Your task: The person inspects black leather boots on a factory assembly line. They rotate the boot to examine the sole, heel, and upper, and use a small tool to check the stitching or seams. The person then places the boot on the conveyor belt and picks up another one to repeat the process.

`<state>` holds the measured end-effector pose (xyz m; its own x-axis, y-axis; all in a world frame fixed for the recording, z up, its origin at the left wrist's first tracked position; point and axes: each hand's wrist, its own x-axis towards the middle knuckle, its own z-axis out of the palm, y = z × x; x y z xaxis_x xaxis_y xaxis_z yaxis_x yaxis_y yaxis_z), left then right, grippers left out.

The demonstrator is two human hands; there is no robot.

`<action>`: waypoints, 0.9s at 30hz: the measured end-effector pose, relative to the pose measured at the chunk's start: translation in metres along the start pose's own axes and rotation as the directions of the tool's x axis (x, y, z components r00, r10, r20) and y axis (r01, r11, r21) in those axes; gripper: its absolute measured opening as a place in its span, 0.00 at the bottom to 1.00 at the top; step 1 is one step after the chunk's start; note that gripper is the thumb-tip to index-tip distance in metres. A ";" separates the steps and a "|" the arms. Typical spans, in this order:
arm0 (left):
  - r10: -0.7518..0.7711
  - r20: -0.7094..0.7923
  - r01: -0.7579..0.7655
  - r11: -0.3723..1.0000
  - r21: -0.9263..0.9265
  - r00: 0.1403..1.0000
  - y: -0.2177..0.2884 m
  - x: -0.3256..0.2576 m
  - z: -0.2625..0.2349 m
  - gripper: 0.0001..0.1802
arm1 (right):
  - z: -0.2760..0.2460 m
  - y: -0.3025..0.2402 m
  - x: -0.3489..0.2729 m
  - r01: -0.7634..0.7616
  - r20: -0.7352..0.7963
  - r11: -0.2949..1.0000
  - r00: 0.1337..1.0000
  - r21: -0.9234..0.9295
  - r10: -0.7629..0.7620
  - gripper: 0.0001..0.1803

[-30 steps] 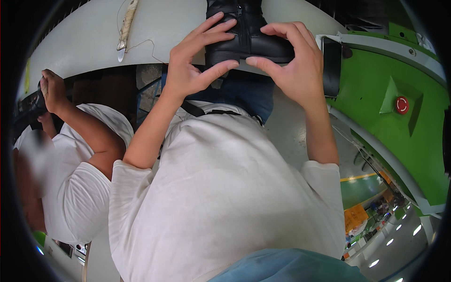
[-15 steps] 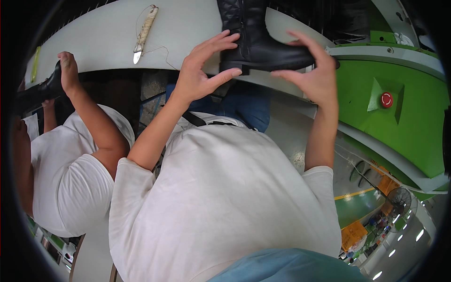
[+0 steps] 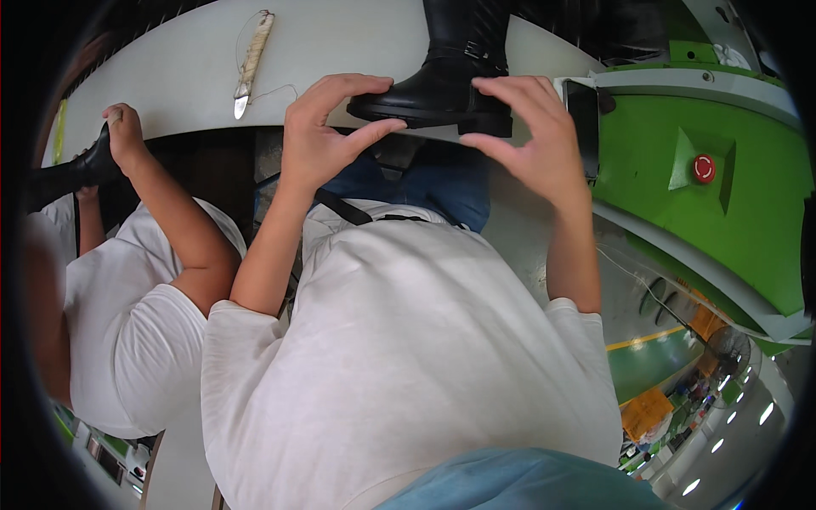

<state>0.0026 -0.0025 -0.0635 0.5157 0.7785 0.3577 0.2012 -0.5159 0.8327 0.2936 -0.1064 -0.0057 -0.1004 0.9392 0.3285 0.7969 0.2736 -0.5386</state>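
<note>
A black boot [image 3: 446,72] with a buckled ankle strap stands upright at the near edge of the pale table, toe to the left and heel to the right. My left hand [image 3: 319,127] curves round the toe, fingers over the upper and thumb at the sole's edge. At the heel end, my right hand [image 3: 535,127] has its fingertips against the boot's side and its thumb by the heel block. The top of the shaft runs out of the picture.
On the pale table [image 3: 187,76] lies a knife [image 3: 253,59] with a wrapped handle and loose thread. At right stands a green machine [image 3: 646,144] with a red button [image 3: 703,168], a dark flat device [image 3: 582,127] beside it. A co-worker [image 3: 153,331] at left handles another black boot [image 3: 72,174].
The boot has been turned round: its toe pointed right and now points left, with the buckle side showing. My hands, earlier loosely spread about it, are now at toe and heel.
</note>
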 end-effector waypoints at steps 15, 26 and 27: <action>0.143 0.172 -0.157 0.985 0.070 0.975 0.007 0.023 0.022 0.33 | 0.071 -0.018 -0.022 0.109 -0.302 0.984 0.942 -0.142 -0.148 0.28; 0.144 0.142 -0.155 0.985 0.071 0.979 0.005 0.025 0.027 0.32 | 0.066 -0.012 -0.014 0.135 -0.268 0.989 0.952 -0.058 -0.146 0.23; 0.147 0.143 -0.158 0.985 0.070 0.979 0.005 0.026 0.027 0.32 | 0.065 -0.011 -0.012 0.137 -0.259 0.989 0.955 -0.045 -0.144 0.22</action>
<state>0.0400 0.0055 -0.0611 0.6530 0.6356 0.4120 0.1754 -0.6560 0.7341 0.2475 -0.1073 -0.0547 -0.0563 0.8034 0.5927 0.8017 0.3902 -0.4527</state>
